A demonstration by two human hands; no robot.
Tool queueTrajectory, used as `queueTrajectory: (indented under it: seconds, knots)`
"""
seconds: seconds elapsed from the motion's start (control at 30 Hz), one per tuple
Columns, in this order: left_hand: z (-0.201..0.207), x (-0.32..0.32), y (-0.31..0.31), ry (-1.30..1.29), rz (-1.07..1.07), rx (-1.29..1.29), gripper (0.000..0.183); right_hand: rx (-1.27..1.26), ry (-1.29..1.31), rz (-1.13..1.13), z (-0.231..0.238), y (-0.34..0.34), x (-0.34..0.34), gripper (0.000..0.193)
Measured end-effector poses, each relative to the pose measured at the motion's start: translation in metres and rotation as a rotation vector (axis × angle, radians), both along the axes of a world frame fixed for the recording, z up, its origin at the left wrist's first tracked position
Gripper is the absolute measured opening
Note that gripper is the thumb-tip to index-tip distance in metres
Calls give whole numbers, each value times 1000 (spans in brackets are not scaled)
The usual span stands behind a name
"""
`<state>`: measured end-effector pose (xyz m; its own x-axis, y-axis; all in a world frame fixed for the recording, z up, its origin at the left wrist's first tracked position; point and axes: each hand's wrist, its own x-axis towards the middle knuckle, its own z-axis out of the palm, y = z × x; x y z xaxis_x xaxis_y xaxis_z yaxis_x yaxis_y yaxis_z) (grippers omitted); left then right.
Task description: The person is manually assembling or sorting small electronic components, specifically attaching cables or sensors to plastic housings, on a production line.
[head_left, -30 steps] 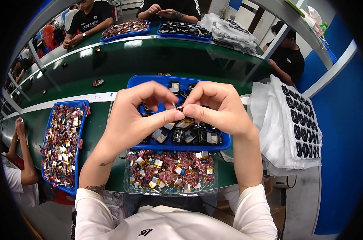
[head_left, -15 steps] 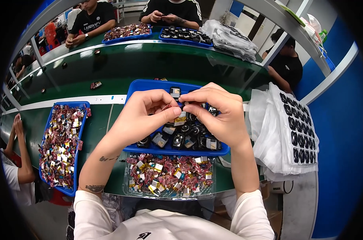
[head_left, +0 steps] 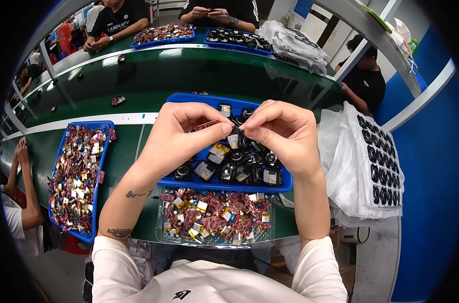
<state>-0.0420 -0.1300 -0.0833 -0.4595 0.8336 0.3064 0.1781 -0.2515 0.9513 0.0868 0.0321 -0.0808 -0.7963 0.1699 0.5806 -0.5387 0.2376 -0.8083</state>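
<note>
Steadying a red board (head_left: pixel 208 124) above the blue tray (head_left: pixel 224 186) is seemingly in hand; it is pinched by the left hand (head_left: pixel 178 132); the right hand (head_left: pixel 289 135) is closed fingertip-to-thumb, its hold unclear; gentle fingertip control is seemingly called for next.

White short-sleeved shirt (head_left: pixel 234 282) (small black emblem (head_left: pixel 181 294)), dark tattoos (head_left: pixel 120 233) on left forearm (head_left: pixel 122 209).

Room over green belt (head_left: pixel 214 76), obstacle right — white stack (head_left: pixel 340 161)
</note>
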Motion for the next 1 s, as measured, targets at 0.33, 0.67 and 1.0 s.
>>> queueTrajectory:
  seconds: [0.33, 0.67, 1.0]
  knots:
    - [3, -5, -1, 71, -59, -43, 9, -113, -38, -34, 0, 0, -4, 11]
    - [-3, 0, 0, 113, 105, 64, 12, -133, -42, -103, 6, -17, -2, 15]
    - [0, 7, -3, 55, 30, 99, 9, -47, 48, -187, 8, -18, 3, 17]
